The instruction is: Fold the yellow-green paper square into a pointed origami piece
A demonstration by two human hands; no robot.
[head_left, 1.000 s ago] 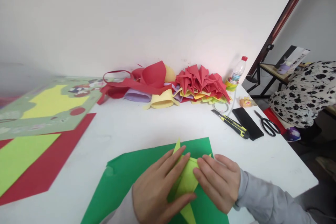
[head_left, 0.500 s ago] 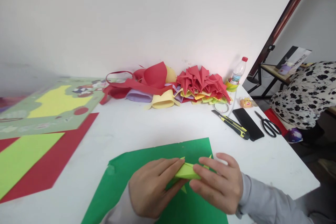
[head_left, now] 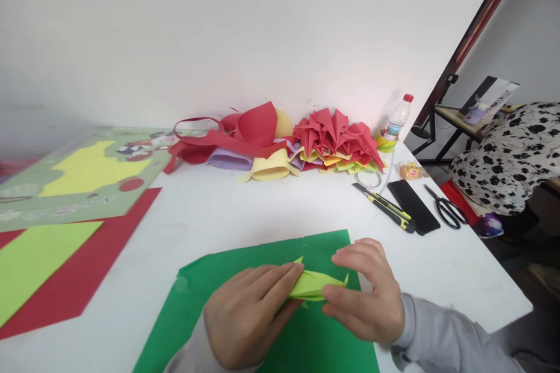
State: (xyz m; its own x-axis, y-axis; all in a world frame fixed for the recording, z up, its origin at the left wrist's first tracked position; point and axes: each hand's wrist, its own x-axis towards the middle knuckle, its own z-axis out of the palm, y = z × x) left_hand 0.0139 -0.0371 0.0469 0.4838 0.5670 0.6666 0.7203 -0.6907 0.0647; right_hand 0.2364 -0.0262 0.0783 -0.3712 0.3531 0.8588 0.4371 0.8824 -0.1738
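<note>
A folded lime-green paper piece (head_left: 315,284) with pointed tips is held above a dark green paper sheet (head_left: 332,338) on the white table. My left hand (head_left: 254,312) pinches its left end between thumb and fingers, which cover that part. At the right end is my right hand (head_left: 367,294), with fingers apart and curved; one fingertip touches the paper's lower right edge. The upper fingers of this hand stand clear of the paper.
Along the wall lie red folded paper stars (head_left: 328,134) and rolled paper pieces (head_left: 269,164). A utility knife (head_left: 389,210), black phone-like slab (head_left: 413,207), scissors (head_left: 448,210) and bottle (head_left: 397,119) stand right. A person's patterned clothing (head_left: 510,154) shows beyond.
My right hand's upper fingers have lifted and opened away from the paper, uncovering its right tip. My left hand has shifted slightly left and down, still pinching the paper.
</note>
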